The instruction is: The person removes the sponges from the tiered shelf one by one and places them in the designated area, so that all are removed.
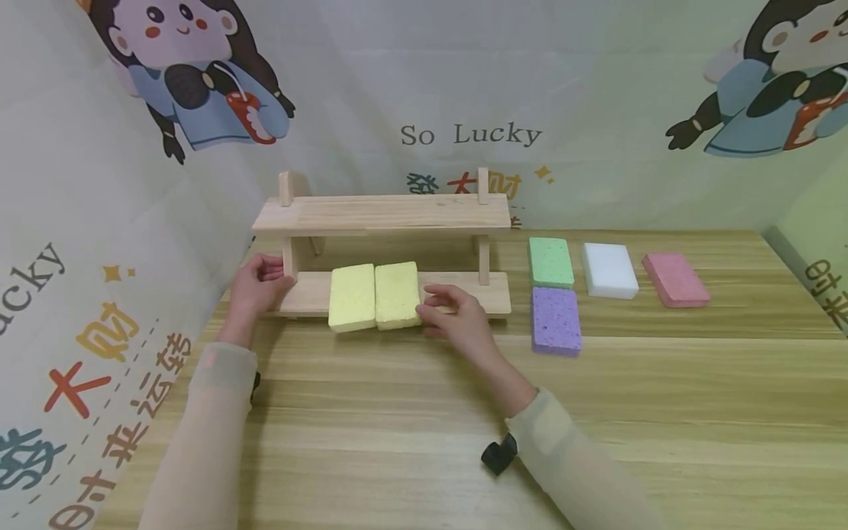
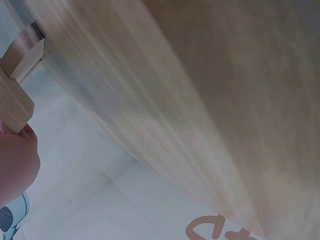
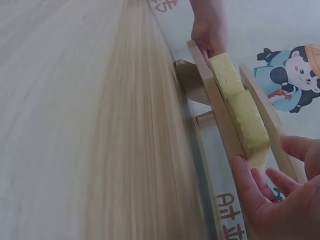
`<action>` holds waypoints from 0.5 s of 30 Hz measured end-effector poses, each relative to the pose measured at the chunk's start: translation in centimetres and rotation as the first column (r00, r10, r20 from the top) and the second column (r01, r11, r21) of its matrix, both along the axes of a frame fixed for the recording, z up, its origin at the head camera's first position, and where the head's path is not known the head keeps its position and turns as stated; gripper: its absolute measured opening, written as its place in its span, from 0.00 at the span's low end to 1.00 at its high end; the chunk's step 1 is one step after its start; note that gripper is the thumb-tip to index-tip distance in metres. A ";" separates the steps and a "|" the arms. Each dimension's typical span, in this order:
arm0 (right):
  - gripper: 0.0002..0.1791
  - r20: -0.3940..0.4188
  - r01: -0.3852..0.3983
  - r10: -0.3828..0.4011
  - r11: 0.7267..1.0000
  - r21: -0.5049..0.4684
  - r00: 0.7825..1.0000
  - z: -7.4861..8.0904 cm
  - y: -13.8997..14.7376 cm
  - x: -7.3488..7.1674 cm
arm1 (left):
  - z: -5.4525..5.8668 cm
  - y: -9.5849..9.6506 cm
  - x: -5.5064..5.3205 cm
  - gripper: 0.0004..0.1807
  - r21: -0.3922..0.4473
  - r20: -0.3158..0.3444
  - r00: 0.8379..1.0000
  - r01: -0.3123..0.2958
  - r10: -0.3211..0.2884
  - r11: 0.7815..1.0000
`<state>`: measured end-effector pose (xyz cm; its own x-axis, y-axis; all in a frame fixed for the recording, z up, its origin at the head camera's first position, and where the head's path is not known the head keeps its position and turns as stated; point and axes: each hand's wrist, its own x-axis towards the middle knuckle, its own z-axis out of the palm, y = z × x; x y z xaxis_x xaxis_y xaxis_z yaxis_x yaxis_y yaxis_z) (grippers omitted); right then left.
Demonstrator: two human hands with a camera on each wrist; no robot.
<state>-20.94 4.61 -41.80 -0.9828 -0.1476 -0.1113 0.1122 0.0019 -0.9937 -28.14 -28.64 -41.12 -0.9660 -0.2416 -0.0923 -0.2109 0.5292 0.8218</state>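
A two-tier wooden shelf (image 1: 380,213) stands towards the back of the table. Two yellow sponges (image 1: 352,296) sit side by side on its lower board (image 1: 495,296), their front edges jutting past it. At the board's left end my left hand (image 1: 257,285) grips the wood beside the upright; the right wrist view also shows that hand (image 3: 210,32) there. My right hand (image 1: 457,316) has loosely bent, spread fingers at the right side of the nearer yellow sponge (image 3: 250,125). In the right wrist view, a fingertip rests by the board's front edge.
Right of the shelf lie a green sponge (image 1: 550,262), a purple sponge (image 1: 556,320) just in front of it, a white sponge (image 1: 610,270) and a pink sponge (image 1: 676,280). A printed cloth (image 1: 596,88) hangs behind and beside the wood-grain table (image 1: 371,442).
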 end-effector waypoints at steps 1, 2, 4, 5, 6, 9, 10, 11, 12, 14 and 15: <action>0.23 -0.003 0.004 -0.004 1.000 0.003 1.000 0.0 -0.1 0.0 | 0.0 0.0 0.0 0.25 0.001 -0.001 1.000 -0.001 0.001 1.000; 0.23 -0.006 0.008 -0.008 1.000 0.006 1.000 -0.1 -0.2 -0.1 | 0.0 0.0 0.0 0.25 0.001 -0.001 1.000 0.000 0.000 1.000; 0.23 -0.006 0.018 -0.018 1.000 0.007 1.000 -0.2 -0.4 -0.2 | 0.0 0.1 0.0 0.24 0.006 -0.005 1.000 -0.002 0.002 1.000; 0.24 -0.009 0.023 -0.023 1.000 0.008 1.000 -0.2 -0.5 -0.2 | 0.1 0.1 0.0 0.25 0.006 -0.005 1.000 -0.003 0.003 1.000; 0.24 -0.011 0.028 -0.028 1.000 0.009 1.000 -0.3 -0.6 -0.3 | 0.1 0.1 0.0 0.25 0.006 -0.005 1.000 -0.002 0.002 1.000; 0.25 -0.007 0.043 -0.043 0.999 0.010 0.999 -0.3 -0.8 -0.4 | 0.1 0.2 0.0 0.25 0.007 -0.008 1.000 -0.001 0.001 1.000; 0.25 -0.005 0.046 -0.046 0.999 0.009 0.999 -0.3 -0.9 -0.4 | 0.1 0.2 0.0 0.25 0.006 -0.009 1.000 -0.001 0.001 1.000; 0.25 -0.004 0.051 -0.051 0.999 0.009 0.999 -0.3 -1.0 -0.4 | 0.0 0.2 0.0 0.25 0.004 -0.009 1.000 -0.001 0.001 1.000; 0.25 0.002 0.054 -0.054 0.998 0.009 0.999 -0.3 -1.0 -0.4 | 0.0 0.2 0.0 0.25 0.003 -0.010 1.000 -0.001 0.001 1.000; 0.25 0.006 0.058 -0.058 0.998 0.009 0.998 -0.2 -1.1 -0.4 | 0.0 0.1 0.0 0.25 0.002 -0.011 1.000 -0.002 0.002 1.000; 0.25 0.008 0.060 -0.060 0.998 0.011 0.998 -0.2 -1.1 -0.4 | 0.0 0.1 0.0 0.25 0.000 -0.012 1.000 -0.002 0.002 1.000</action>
<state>-21.30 3.51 -41.99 -0.9889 -0.0868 -0.1205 0.1205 0.0053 -0.9927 -28.13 -28.51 -41.12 -0.9664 -0.2437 -0.0813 -0.2026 0.5285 0.8244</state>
